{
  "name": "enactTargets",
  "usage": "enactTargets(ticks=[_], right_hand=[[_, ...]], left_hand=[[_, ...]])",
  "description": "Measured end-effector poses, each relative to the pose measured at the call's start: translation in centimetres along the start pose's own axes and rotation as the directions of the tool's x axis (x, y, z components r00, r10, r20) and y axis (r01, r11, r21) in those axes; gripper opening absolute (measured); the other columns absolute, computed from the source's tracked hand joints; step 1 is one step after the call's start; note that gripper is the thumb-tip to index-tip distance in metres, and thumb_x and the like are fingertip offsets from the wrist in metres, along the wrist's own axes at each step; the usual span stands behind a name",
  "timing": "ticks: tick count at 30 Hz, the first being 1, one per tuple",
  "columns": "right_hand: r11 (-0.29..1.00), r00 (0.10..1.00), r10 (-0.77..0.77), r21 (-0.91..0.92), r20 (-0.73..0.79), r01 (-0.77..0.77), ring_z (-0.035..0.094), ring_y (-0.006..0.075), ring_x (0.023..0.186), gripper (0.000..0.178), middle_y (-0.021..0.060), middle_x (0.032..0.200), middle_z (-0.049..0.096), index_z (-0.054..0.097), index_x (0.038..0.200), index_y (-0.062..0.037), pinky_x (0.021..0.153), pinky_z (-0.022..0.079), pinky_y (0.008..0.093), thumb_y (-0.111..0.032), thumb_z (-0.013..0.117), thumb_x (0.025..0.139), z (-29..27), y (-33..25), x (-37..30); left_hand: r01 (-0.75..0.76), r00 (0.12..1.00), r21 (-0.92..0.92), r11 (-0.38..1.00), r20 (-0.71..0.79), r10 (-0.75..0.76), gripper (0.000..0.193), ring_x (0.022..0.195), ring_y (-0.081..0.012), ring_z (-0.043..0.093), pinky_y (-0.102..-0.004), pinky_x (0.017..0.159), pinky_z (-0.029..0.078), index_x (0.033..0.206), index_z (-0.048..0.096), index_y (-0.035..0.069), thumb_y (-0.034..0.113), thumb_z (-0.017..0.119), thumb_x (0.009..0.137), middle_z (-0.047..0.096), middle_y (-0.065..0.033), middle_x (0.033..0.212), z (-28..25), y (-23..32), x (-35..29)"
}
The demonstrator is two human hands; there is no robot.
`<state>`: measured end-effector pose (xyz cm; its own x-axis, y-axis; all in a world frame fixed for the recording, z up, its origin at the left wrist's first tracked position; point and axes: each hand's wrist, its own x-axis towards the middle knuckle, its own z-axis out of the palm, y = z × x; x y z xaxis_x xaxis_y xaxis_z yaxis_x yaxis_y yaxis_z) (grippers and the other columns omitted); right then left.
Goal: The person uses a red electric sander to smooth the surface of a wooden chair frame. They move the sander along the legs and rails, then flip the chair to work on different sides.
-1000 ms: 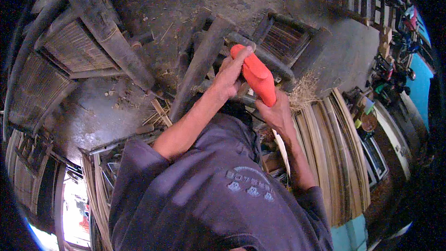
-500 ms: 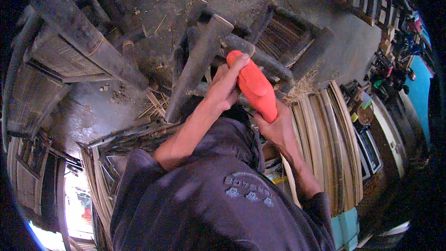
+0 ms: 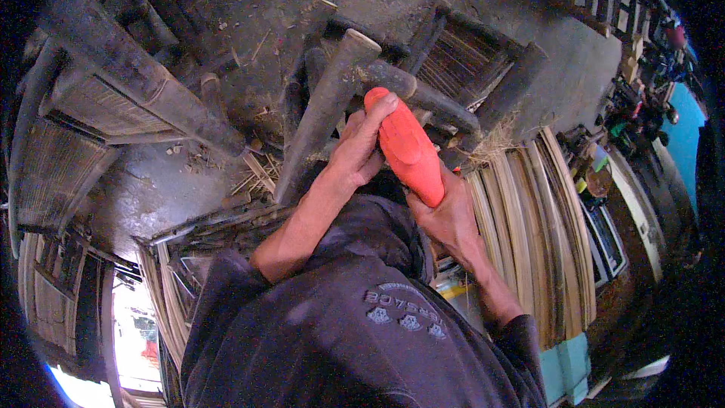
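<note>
Both of my hands hold a long, smooth, red-orange piece [image 3: 410, 153] with rounded ends and a raised patch along its middle; its exact kind is unclear. At its upper end my left hand [image 3: 361, 143] is closed, the thumb lying over the tip. My right hand [image 3: 451, 214] grips the lower end, with most of its fingers hidden beneath. The piece slants from upper left to lower right in front of my body. Just beyond it stands a dark wooden frame of thick round poles [image 3: 328, 106], partly covered by my left hand.
Bundled pale wooden strips [image 3: 529, 234] lie at the right. Slatted dark furniture [image 3: 113, 106] stands at the left, and another slatted seat [image 3: 464, 57] lies ahead. Straw and scraps litter the floor [image 3: 279, 0]. Mixed clutter [image 3: 642, 106] fills the far right.
The red-orange piece has shifted slightly left and downward, with both hands still around it. The surroundings have shifted slightly in the view.
</note>
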<state>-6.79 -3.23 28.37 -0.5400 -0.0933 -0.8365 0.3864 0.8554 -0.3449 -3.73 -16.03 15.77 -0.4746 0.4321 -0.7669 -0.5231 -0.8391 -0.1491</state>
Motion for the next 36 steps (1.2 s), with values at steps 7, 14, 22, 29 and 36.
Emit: enactTargets(ticks=[7, 14, 22, 29, 36], right_hand=[[0.995, 0.993, -0.093, -0.042, -0.073, 0.090, 0.062, 0.0435, 0.084, 0.048, 0.0252, 0.088, 0.064, 0.056, 0.115, -0.0022, 0.075, 0.050, 0.0467, -0.015, 0.064, 0.070, 1.0, -0.3, -0.2], [0.982, 0.976, -0.186, -0.061, -0.113, 0.180, 0.064, 0.0321, 0.073, 0.029, 0.0199, 0.076, 0.063, 0.060, 0.096, 0.0020, 0.069, 0.048, 0.0378, -0.015, 0.061, 0.071, 2.4, 2.3, 1.8], [0.973, 0.973, -0.220, -0.086, -0.073, 0.213, 0.057, 0.0220, 0.066, 0.032, 0.0138, 0.073, 0.060, 0.058, 0.098, 0.0015, 0.066, 0.047, 0.0352, -0.015, 0.060, 0.071, 1.8, 1.6, 1.9], [0.942, 0.936, -0.335, -0.062, -0.106, 0.330, 0.053, 0.0187, 0.063, 0.031, 0.0089, 0.071, 0.059, 0.057, 0.098, 0.0033, 0.061, 0.046, 0.0349, -0.012, 0.059, 0.072, 1.9, 2.3, 0.5], [0.996, 0.995, -0.076, 0.051, -0.068, 0.080, 0.052, 0.0116, 0.065, 0.026, 0.0037, 0.070, 0.056, 0.058, 0.097, -0.0009, 0.059, 0.044, 0.0309, -0.013, 0.061, 0.074, -1.4, 1.9, -8.9]], left_hand=[[-0.056, 0.998, 0.048, 0.997, 0.002, 0.056, 0.045, 0.092, -0.0186, 0.063, -0.0333, 0.084, 0.051, 0.108, 0.058, 0.008, 0.045, 0.064, 0.084, 0.064, -0.0070, 0.101, -2.0, -1.1, 1.3], [-0.091, 0.990, 0.107, 0.990, -0.101, 0.102, 0.039, 0.092, -0.0181, 0.060, -0.0369, 0.083, 0.050, 0.103, 0.057, 0.010, 0.044, 0.062, 0.085, 0.062, -0.0038, 0.101, -1.5, -0.1, 2.0], [-0.319, 0.946, 0.199, 0.927, 0.010, 0.324, 0.035, 0.087, -0.0173, 0.061, -0.0350, 0.080, 0.051, 0.096, 0.060, 0.014, 0.046, 0.063, 0.083, 0.064, -0.0021, 0.096, 0.8, -0.3, -1.6], [-0.281, 0.960, 0.083, 0.956, 0.043, 0.278, 0.033, 0.089, -0.0173, 0.061, -0.0354, 0.082, 0.051, 0.097, 0.060, 0.014, 0.043, 0.065, 0.084, 0.064, -0.0022, 0.096, 1.1, -1.0, -2.7], [-0.097, 0.994, 0.138, 0.986, 0.069, 0.088, 0.034, 0.090, -0.0161, 0.060, -0.0323, 0.079, 0.048, 0.098, 0.060, 0.010, 0.041, 0.065, 0.085, 0.062, -0.0025, 0.099, 5.0, -4.0, -6.7]])
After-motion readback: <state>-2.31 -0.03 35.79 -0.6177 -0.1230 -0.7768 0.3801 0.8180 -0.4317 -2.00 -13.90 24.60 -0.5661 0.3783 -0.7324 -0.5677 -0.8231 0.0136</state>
